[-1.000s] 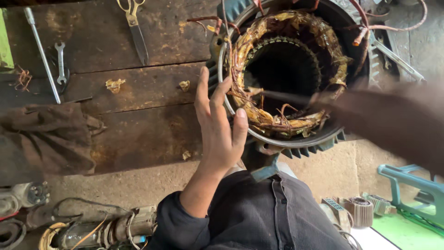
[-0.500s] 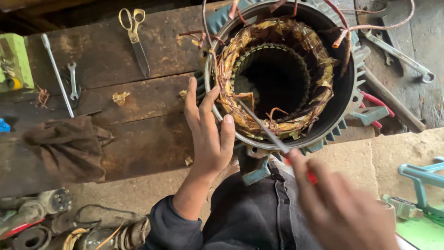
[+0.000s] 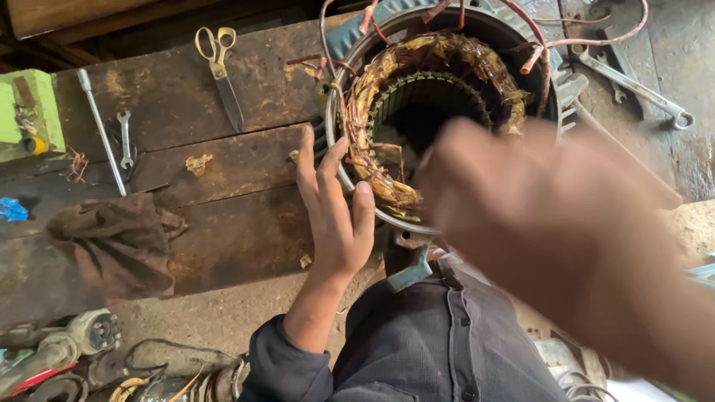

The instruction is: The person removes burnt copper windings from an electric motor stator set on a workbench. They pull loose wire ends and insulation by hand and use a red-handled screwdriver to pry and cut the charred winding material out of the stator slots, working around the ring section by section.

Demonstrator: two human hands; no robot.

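Note:
A large electric motor stator (image 3: 436,63) lies on its side on the wooden bench (image 3: 231,231). Its open bore faces me, ringed with copper windings and loose wire ends. My left hand (image 3: 335,216) rests flat against the left rim of the housing. Its fingers are spread and the thumb touches the winding edge. My right hand (image 3: 551,223) is raised close to the camera. It is badly blurred and covers the lower right of the stator. Whether it holds anything is not visible.
Yellow-handled scissors (image 3: 221,71), a small spanner (image 3: 125,138) and a long thin metal rod (image 3: 100,130) lie on the bench to the left. A brown rag (image 3: 119,238) is nearer me. A large wrench (image 3: 633,85) lies at the right, and a power tool (image 3: 67,342) at the bottom left.
My right hand, which held a thin tool low near my lap, has swung up in front of the stator and blurred. The left hand stays on the rim.

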